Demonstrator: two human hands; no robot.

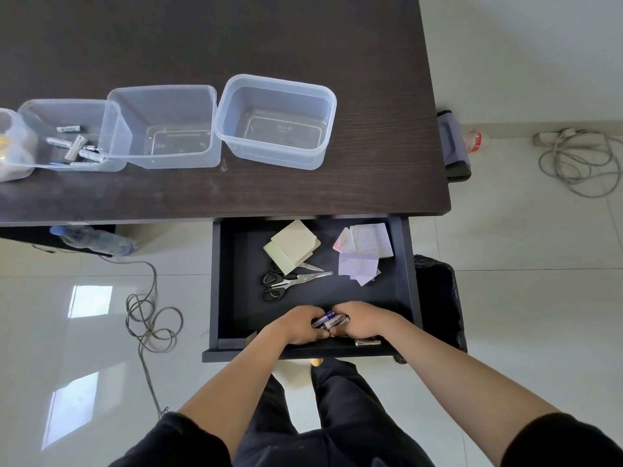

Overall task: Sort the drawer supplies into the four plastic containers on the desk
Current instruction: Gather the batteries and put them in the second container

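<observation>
Both hands meet at the front of the open drawer [232, 281], fingers curled around a small bunch of batteries [329, 321]. How many they hold is hard to tell, since the fingers cover most of them. Left hand [296, 326] is closed over the bunch's left end; right hand [362, 323] is closed over its right end, and a small metal item [367, 342] peeks out from under it, too hidden to name.

On the desk [371, 183] four clear containers stand in a row. The leftmost [13, 163] is cut off by the frame edge, its contents blurred. The second [33, 112] holds loose batteries. The third [161, 96] and fourth [276, 85] are bare inside.

Farther back in the drawer lie scissors [290, 281], partly under a pad of pale sticky notes [292, 247], and to the right patterned paper packets [365, 251].

Glossy white tiles cover the floor [522, 264]. A cable [151, 318] coils at the left, a water bottle [94, 239] lies under the desk, a black bin [441, 298] stands beside the drawer, and another cable [580, 163] lies at the far right.
</observation>
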